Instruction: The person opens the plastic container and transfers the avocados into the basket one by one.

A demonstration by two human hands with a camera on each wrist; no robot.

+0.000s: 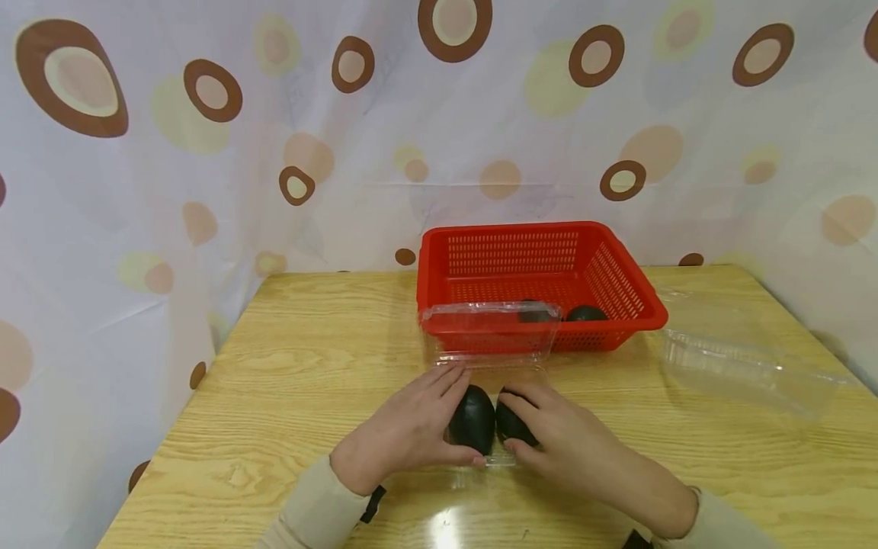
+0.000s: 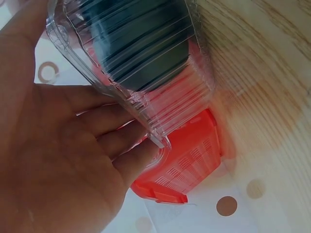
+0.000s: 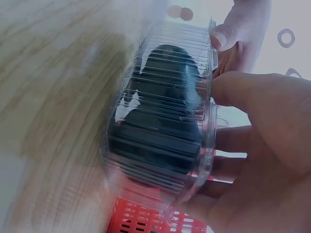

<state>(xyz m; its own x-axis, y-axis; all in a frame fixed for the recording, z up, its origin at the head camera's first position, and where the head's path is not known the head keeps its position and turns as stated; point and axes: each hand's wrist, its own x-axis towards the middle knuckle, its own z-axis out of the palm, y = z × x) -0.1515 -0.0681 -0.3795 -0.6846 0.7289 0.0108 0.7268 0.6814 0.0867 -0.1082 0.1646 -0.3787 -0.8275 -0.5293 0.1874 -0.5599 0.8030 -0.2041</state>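
A clear plastic clamshell box (image 1: 504, 458) lies on the wooden table (image 1: 309, 358) with its lid (image 1: 490, 329) folded back toward the basket. Two dark avocados (image 1: 473, 418) (image 1: 513, 427) sit side by side in it. My left hand (image 1: 414, 425) cups the box's left side, thumb along the near rim. On the right side, my right hand (image 1: 562, 436) holds it with fingers over the right avocado. In the left wrist view my fingers (image 2: 126, 145) touch the box's ribbed wall (image 2: 160, 107). The right wrist view has my thumb (image 3: 252, 92) on the rim (image 3: 206, 145) and an avocado (image 3: 160, 116) inside.
A red plastic basket (image 1: 535, 231) stands just behind the box, holding two more dark avocados (image 1: 585, 313) (image 1: 535, 311). A second clear clamshell (image 1: 741, 366) lies open at the right of the table. A spotted curtain hangs behind and to both sides.
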